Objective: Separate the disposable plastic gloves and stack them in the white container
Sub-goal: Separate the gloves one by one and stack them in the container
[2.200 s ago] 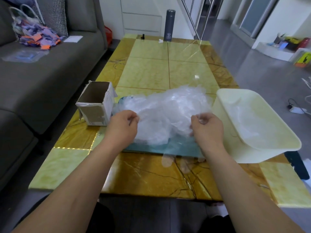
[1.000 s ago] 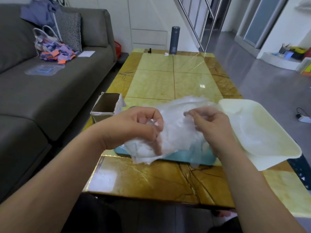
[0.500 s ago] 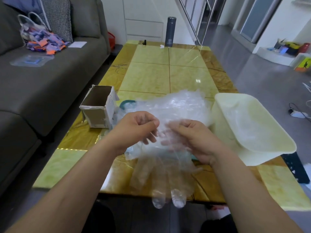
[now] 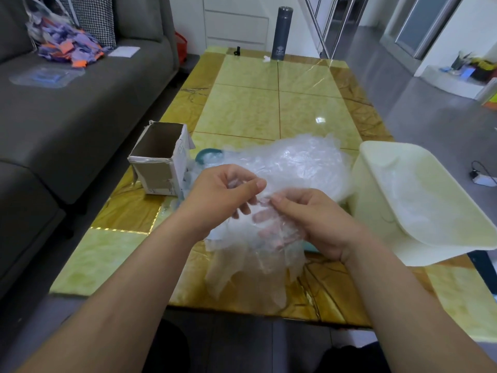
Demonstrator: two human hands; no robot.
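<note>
Glove (image 4: 255,265) hangs between our hands, over the near edge of the surface (image 4: 242,111), finger end drooping. Left hand (image 4: 220,195) pinches its top edge w/ thumb & forefinger. Right hand (image 4: 309,219) pinches the same film just beside, other fingers curled behind it. We judge it's mid-peel, not yet stacked. Pile of gloves (image 4: 290,162) behind is big, so most work's left. White container (image 4: 376,211) at right shows hazy film inside, maybe a few stacked; can't tell how many.

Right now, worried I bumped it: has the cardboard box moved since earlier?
No. The cardboard box still stands beside the glove pile's left end, on the same brown tile at the table's left border.
</note>
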